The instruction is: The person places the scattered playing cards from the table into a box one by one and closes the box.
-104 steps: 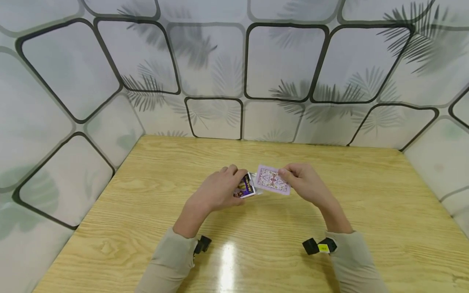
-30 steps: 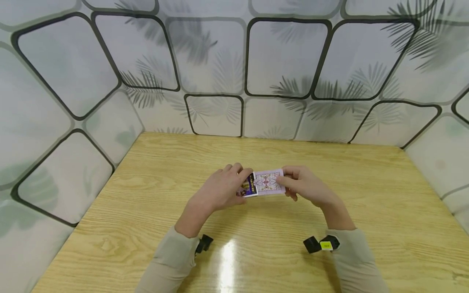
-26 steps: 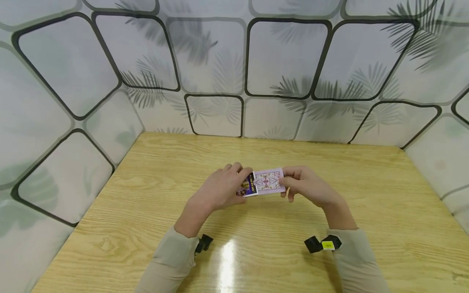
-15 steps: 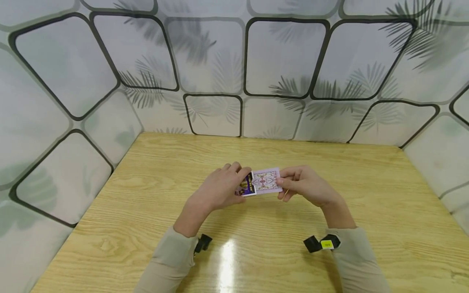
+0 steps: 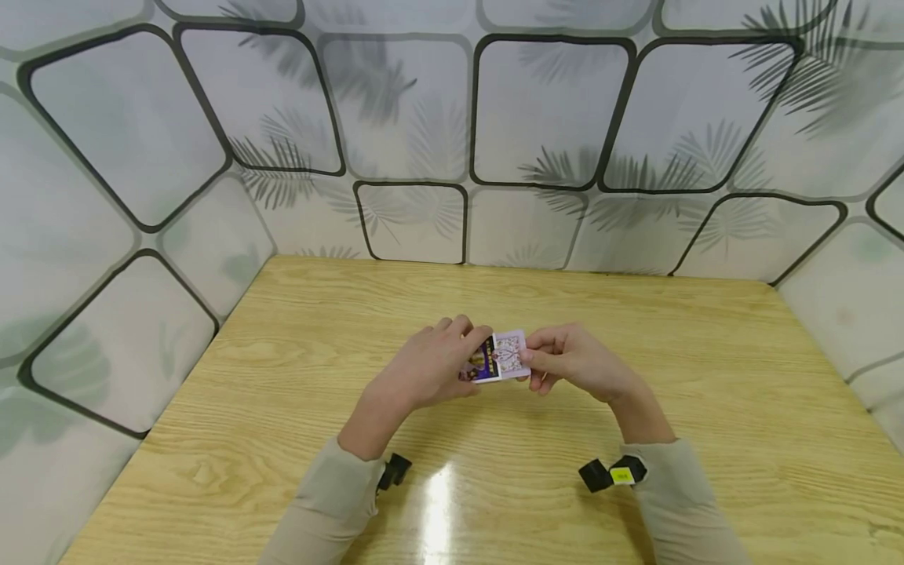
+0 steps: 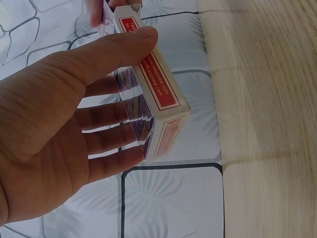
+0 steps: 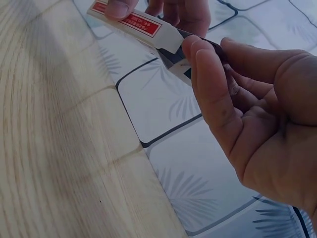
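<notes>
My left hand (image 5: 421,366) grips a playing-card box (image 5: 483,361) just above the table, thumb on one narrow side and fingers across the other. White edges with red labels show on the box (image 6: 161,82) in the left wrist view; its front is dark purple with a picture. Playing cards (image 5: 509,355) with a pink-and-white patterned back stick out of the box's right end, about half of their length inside. The right hand (image 5: 585,363) pinches their outer end between thumb and fingers. In the right wrist view, an end flap (image 7: 172,39) stands out from the box.
A light wood-grain table (image 5: 282,408) lies under both hands. Pale panels (image 5: 551,118) with dark outlines and leaf prints enclose its back and sides. Black wrist cameras (image 5: 595,475) sit at both sleeve cuffs.
The cards, tilted outside the box's open end at first, have lined up with it and slid deeper in. The right hand has moved left with them; the left stays nearly in place.
</notes>
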{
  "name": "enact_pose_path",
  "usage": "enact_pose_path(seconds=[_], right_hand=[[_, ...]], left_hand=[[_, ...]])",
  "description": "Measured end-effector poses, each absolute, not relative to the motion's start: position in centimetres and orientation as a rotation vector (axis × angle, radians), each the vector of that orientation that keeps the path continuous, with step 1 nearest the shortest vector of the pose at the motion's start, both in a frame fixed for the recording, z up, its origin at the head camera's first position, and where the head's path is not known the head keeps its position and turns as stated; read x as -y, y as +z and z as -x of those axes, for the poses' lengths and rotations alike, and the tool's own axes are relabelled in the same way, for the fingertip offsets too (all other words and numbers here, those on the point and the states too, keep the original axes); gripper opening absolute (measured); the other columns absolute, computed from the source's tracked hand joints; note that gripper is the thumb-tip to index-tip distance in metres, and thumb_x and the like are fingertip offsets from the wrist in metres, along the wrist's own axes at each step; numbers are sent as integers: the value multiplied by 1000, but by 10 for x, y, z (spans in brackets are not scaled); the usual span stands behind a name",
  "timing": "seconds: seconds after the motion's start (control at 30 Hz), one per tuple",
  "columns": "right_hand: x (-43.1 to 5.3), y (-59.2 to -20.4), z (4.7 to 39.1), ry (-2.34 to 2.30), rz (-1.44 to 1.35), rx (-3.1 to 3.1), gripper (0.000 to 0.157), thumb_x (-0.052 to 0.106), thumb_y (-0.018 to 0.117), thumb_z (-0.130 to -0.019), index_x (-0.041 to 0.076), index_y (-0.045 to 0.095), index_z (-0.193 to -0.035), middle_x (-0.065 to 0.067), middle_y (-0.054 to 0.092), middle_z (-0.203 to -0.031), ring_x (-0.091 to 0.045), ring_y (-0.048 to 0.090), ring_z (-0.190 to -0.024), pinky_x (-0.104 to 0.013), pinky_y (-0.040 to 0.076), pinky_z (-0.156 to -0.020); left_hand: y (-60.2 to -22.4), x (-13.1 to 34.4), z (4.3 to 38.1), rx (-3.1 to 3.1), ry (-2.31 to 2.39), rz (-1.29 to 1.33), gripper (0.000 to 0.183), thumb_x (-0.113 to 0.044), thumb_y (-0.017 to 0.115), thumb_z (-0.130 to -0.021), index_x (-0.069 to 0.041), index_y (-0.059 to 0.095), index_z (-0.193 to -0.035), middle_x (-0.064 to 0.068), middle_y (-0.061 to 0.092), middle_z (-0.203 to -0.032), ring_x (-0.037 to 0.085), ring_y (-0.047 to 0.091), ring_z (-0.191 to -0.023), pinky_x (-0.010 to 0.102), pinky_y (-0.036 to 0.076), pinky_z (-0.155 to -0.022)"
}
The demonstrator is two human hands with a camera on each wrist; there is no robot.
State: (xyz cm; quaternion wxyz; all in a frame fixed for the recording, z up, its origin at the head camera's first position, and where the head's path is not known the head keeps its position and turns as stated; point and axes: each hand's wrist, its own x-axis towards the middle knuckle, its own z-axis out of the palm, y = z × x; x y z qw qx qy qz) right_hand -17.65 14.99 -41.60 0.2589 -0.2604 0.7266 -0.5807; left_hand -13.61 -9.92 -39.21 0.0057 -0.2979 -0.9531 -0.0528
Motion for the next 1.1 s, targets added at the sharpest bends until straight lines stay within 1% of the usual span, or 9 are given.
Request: enact_pose_path(seconds=[0.07,0.2,0.33,0.57,0.77,0.9,1.1], right_hand=[[-150,-416,176,-1560,726,-1965,30,16,52,-104,-10,64,-112,-22,67,-86,-16,66,-67,-36,59,-60],[-152,-415,176,-1539,773,-1951,30,14,48,-106,-10,63,-115,-20,66,-87,-17,65,-69,-36,58,-60],[-153,-416,176,-1528,786,-1969,26,13,51,-104,-8,64,-113,-13,64,-83,-19,64,-69,-34,58,-58],[-148,-416,175,-1534,749,-2063,20,13,58,-101,-4,68,-106,-15,63,-82,-28,62,-72,-34,55,-55],[-141,-415,173,-1526,732,-2146,16,11,62,-98,-3,69,-101,-12,61,-78,-26,58,-69,-33,52,-53],[-136,-415,171,-1516,731,-2164,15,12,64,-97,-2,69,-99,-10,61,-79,-25,57,-69,-32,51,-53],[-133,-416,168,-1505,730,-2194,11,10,63,-97,1,70,-97,-8,61,-80,-22,56,-68,-35,52,-54]], left_hand=[[-392,99,136,2992,-169,925,76,-41,81,-82,-16,45,-144,6,55,-121,18,54,-99,34,51,-82],[-392,99,136,2999,-168,917,75,-40,81,-82,-17,45,-144,6,55,-122,19,54,-100,34,51,-82],[-391,99,135,2993,-145,928,75,-41,80,-83,-17,45,-145,6,54,-123,19,54,-101,34,51,-83],[-391,98,133,2989,-149,942,75,-42,80,-83,-17,45,-145,6,54,-123,19,54,-101,35,51,-84],[-391,97,133,2986,-153,942,76,-43,79,-84,-17,44,-146,6,54,-126,20,54,-104,36,52,-86],[-391,97,133,2981,-158,950,76,-43,79,-84,-18,43,-146,6,54,-126,20,54,-106,36,52,-88],[-392,97,132,2967,-154,960,76,-43,79,-84,-18,43,-146,5,54,-125,20,54,-105,35,52,-87]])
